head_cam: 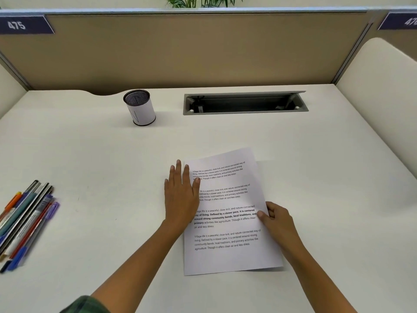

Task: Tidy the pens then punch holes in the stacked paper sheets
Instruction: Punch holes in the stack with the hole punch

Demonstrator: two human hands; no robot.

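Paper sheets (226, 251), printed "Village life is a peaceful, close-knit…", are pressed by the flat, open left hand (181, 195) and pinched by the right hand (278, 220); partition label (23, 24) reads "475".

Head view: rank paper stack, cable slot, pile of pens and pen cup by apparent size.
1. paper stack, largest.
2. cable slot and pile of pens: similar area, pens nearer and cut off by the frame, so unranked.
3. pen cup, smallest.
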